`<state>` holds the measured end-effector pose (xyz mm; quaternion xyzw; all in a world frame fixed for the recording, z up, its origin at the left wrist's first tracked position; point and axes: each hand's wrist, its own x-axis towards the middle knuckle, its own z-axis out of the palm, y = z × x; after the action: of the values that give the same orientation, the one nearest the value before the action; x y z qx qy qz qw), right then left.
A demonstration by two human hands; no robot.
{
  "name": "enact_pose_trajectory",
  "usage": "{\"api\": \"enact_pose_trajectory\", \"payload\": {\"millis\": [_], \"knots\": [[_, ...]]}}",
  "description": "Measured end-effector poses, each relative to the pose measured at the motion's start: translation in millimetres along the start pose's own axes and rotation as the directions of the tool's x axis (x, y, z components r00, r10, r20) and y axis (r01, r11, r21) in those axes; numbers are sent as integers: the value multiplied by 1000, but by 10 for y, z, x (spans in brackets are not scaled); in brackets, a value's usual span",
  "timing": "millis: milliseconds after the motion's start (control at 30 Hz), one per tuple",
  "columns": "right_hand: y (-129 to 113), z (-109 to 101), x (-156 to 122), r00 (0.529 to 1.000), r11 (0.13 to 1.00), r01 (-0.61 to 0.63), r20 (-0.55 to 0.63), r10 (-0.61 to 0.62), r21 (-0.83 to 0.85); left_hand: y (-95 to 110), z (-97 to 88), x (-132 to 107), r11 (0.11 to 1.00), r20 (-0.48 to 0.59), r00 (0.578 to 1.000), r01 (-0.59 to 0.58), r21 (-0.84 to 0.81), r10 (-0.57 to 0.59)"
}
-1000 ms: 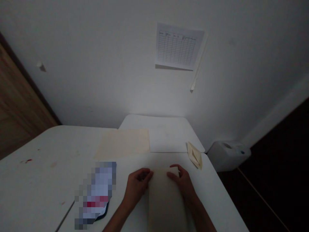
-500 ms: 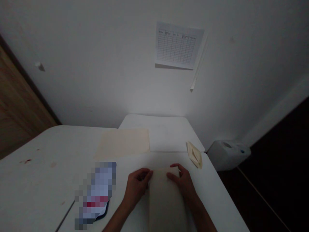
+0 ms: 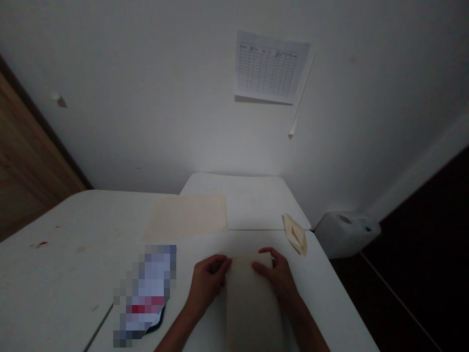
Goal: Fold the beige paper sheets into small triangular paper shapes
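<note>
A long beige sheet of paper, seemingly folded into a strip, runs from the bottom edge of the view up the white table. My left hand is closed, its thumb and fingers pinching the far left corner of the paper. At the far right corner, my right hand grips the edge, thumb on top and fingers behind it. To the right of that hand lies a small folded cream paper piece. A flat beige sheet rests farther back on the left. The paper's near end is out of view.
Left of my hands lies a phone-like object, blurred by pixels. The white table has seams and reddish stains. A printed chart hangs on the wall. A whitish plastic container stands off the table's right side.
</note>
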<state>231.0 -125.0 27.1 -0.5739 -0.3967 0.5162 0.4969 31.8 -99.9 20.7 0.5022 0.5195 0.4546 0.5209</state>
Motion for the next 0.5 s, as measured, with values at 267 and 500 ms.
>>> {"api": "enact_pose_trajectory", "payload": {"millis": [267,500], "knots": [[25,-7,5,1000,1000,10,-6,-10,-16,43,-3,-12,1000,6,1000,-3,2,3],[22,-2,6,1000,1000,11,-8,-11,-22,90,7,-30,1000,-8,1000,19,2,-19]]}}
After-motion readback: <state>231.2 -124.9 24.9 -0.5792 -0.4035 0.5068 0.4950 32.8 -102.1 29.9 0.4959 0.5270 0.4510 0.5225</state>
